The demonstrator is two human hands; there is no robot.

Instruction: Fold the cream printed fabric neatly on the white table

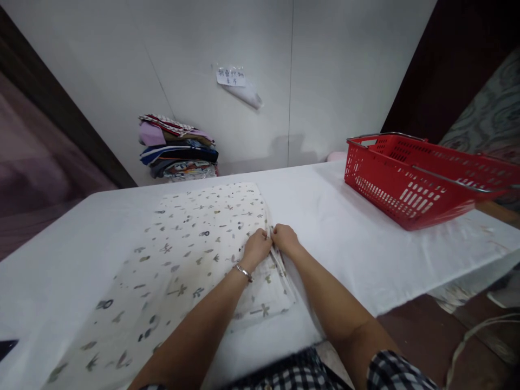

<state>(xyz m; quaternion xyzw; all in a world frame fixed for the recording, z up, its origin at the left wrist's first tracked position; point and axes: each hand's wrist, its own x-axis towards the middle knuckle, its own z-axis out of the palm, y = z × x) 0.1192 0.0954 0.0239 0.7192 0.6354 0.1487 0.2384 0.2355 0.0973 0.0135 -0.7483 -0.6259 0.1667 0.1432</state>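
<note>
A cream cloth (190, 254) printed with small plants and rainbows lies spread over the left and middle of the table. Its right side is gathered into folded layers. My left hand (258, 246), with a bracelet at the wrist, pinches that right edge about halfway along. Right beside it, my right hand (285, 238) has its fingers closed on the same edge from the other side. Both hands nearly touch, and the edge is slightly raised between them. The fingertips are partly hidden by the cloth.
A white-covered table (337, 260) carries a red plastic basket (382, 173) at its right end. Behind the table's far edge rises a stack of folded fabrics (179, 149) against the wall. A handwritten label (231, 77) is stuck on the wall. A dark object (7, 346) lies at the left edge.
</note>
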